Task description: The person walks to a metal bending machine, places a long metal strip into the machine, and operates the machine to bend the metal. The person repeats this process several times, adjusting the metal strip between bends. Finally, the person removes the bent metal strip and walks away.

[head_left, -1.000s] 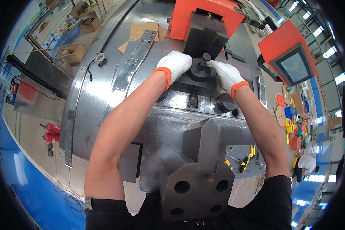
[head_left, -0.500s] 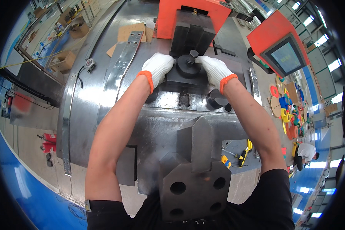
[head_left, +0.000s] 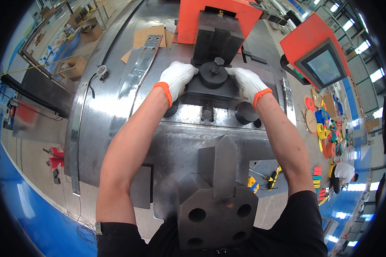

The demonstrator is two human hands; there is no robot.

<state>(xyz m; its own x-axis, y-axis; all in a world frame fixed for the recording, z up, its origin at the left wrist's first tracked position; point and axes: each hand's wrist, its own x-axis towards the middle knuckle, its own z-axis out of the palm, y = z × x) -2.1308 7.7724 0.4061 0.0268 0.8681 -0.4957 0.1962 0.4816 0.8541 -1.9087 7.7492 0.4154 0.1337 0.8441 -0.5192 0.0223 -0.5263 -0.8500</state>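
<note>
A black steel block (head_left: 210, 92) lies crosswise on the metal machine bed, carrying a round black disc (head_left: 214, 79) with a hex-head bolt (head_left: 218, 62) upright in its centre. My left hand (head_left: 179, 77), in a white knit glove with an orange cuff, curls over the block's left end, close to the disc. At the right end my gloved right hand (head_left: 245, 81) is bent around the block, its thumb side by the disc's edge. The fingertips of both hands are hidden. Behind the disc stands a dark grooved block (head_left: 216, 40) against a red housing (head_left: 188, 21).
A large dark pointed block with holes (head_left: 218, 210) stands close in front of me. Black cylinders (head_left: 245, 112) flank the bed slot. Flat metal bars (head_left: 139, 68) and a tape measure (head_left: 102, 72) lie left. A red-cased screen (head_left: 323, 64) stands right; a person (head_left: 344, 172) is farther off.
My right hand has drawn back from the bolt toward the block's right end. My left hand keeps nearly the same place beside the disc. The whole view has shifted slightly.
</note>
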